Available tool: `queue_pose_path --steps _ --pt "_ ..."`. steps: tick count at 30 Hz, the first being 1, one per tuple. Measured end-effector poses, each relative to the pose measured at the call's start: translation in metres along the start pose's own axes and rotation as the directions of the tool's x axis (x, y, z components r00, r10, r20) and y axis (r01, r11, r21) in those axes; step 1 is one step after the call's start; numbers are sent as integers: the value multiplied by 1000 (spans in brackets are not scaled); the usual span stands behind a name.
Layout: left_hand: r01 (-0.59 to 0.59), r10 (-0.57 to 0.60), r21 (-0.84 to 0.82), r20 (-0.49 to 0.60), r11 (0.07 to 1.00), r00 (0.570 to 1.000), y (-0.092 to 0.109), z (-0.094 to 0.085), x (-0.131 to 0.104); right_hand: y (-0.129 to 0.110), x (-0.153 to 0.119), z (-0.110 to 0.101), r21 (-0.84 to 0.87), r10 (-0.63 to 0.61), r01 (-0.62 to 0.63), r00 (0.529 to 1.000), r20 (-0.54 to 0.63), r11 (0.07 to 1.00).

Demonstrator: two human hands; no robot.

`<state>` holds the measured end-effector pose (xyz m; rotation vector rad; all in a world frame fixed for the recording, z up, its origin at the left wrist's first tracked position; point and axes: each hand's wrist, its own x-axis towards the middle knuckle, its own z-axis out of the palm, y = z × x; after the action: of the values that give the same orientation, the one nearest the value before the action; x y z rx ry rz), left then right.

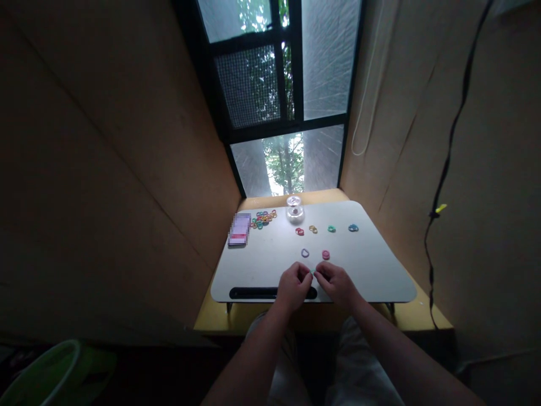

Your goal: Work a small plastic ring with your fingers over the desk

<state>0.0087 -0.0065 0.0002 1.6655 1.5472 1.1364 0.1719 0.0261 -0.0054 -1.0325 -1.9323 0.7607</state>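
Note:
Over the front of the white lap table, my left hand (295, 285) and my right hand (337, 283) meet with fingertips pinched. Between them shows a bit of a small light green band (313, 272), mostly hidden by the fingers; it looks like a hair tie. Just beyond my hands lie a pale purple hair tie (305, 253) and a pink hair tie (326, 255). Farther back is a row of small clusters: red (300, 232), yellow-orange (313, 229), green (332, 229) and blue (353, 228). A mixed pile of coloured hair ties (262, 219) sits at the back left.
The white lap table (253, 270) stands on a yellow surface (207, 321) below a window. A clear jar (295, 210) is at the back, a phone (239, 229) at the left. A black slot (253, 292) runs along the front. A black cord (448, 152) hangs at right.

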Motion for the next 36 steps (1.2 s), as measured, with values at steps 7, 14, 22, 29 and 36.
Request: queue_pose_path --steps 7,14,22,29,36 --pt "-12 12 12 -5 1000 1000 1 0 0 -5 0 -1 -15 9 -9 1000 0 1000" --pt "-22 24 -35 43 999 999 6 -1 1 -7 1 -1 -25 13 -13 1000 19 1000" --pt "-14 13 12 20 1000 1000 2 0 1 -4 1 2 -45 19 -19 1000 18 999" --pt "-19 19 -12 -17 1000 1000 0 2 0 -1 0 4 -73 24 -24 1000 2 997" --pt "-4 3 -19 -30 1000 1000 -1 3 0 -4 -1 3 -74 22 -22 1000 9 997"
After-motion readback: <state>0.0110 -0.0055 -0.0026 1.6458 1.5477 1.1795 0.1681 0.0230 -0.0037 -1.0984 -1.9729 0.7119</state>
